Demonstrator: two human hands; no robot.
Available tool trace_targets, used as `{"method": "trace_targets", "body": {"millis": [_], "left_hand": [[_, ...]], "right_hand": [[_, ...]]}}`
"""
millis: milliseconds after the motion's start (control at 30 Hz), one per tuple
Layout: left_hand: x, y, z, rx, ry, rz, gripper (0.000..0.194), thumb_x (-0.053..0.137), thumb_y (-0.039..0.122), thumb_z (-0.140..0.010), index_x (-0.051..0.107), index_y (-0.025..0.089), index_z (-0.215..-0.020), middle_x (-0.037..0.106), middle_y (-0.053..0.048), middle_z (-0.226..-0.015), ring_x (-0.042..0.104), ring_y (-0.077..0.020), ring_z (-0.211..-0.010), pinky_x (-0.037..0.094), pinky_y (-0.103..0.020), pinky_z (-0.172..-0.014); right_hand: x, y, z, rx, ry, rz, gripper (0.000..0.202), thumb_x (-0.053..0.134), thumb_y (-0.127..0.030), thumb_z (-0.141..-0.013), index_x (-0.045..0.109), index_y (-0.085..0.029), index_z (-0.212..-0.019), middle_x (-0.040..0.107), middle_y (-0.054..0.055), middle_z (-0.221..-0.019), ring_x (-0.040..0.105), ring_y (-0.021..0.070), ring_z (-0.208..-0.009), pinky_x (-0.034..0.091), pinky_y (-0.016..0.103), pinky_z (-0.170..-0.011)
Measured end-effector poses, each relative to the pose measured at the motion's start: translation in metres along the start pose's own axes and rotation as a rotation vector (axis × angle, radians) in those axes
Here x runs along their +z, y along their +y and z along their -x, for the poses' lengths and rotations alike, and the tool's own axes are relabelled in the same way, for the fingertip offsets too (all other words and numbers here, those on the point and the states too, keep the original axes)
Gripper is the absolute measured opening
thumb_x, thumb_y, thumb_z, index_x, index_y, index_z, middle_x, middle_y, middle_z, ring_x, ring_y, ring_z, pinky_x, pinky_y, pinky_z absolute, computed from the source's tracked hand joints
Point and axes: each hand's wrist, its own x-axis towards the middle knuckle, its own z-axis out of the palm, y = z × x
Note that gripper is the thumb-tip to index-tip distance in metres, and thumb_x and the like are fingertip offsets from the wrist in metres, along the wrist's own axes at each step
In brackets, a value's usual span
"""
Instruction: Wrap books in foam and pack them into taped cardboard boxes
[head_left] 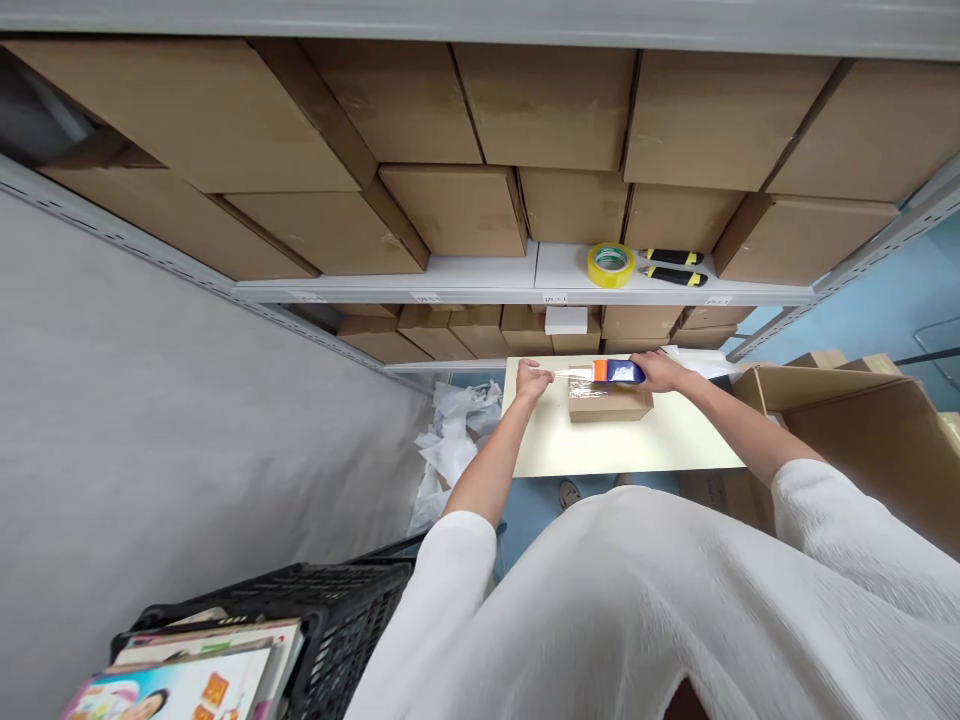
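A small brown cardboard box [611, 407] lies on a pale yellow board [675, 445] in front of me. My right hand [656, 370] grips a blue and orange tape dispenser [621, 371] above the box's far edge. Clear tape [574, 374] stretches from the dispenser towards the left, and a shiny piece of it lies over the box's left part. At the far left end of the tape, my left hand [533, 379] is closed with its fingers pinched on it.
Brown cartons [547, 105] fill the shelves ahead. A yellow tape roll [610, 265] and two utility knives [673, 275] lie on the shelf. A large open carton [862, 430] stands right, crumpled white wrapping [450, 440] left, and a black crate [352, 610] with magazines lower left.
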Motion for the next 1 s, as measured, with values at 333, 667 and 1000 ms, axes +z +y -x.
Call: {"method": "trace_targets", "body": {"millis": [333,667,1000], "left_hand": [[0.008,-0.021,0.012,-0.021,-0.012,0.069,0.054,0.086,0.008,-0.065,0.049,0.026,-0.1,0.072,0.005,-0.072,0.072,-0.0157,-0.071,0.054,-0.03,-0.079],[0.016,-0.048,0.011,-0.051,0.023,0.136,0.046,0.086,0.011,-0.061,0.058,0.025,-0.095,0.076,0.001,-0.076,0.078,-0.0213,-0.082,0.058,-0.036,-0.088],[0.042,-0.062,0.013,-0.11,0.0,0.185,0.045,0.089,0.008,-0.061,0.06,0.024,-0.092,0.073,0.001,-0.077,0.077,-0.0224,-0.086,0.058,-0.039,-0.094]], "right_hand": [[-0.001,0.0,0.001,-0.023,-0.017,0.063,0.047,0.074,-0.053,-0.092,0.066,-0.02,-0.125,0.077,0.016,-0.113,0.068,0.0354,-0.105,0.039,0.042,-0.099],[-0.002,-0.009,-0.005,-0.017,-0.058,0.142,0.047,0.076,-0.043,-0.089,0.066,-0.02,-0.128,0.077,0.018,-0.121,0.067,0.0377,-0.113,0.037,0.043,-0.102],[-0.005,-0.009,-0.008,0.027,-0.079,0.169,0.055,0.078,-0.054,-0.089,0.067,-0.018,-0.129,0.078,0.018,-0.115,0.068,0.0368,-0.11,0.038,0.043,-0.103]]}}
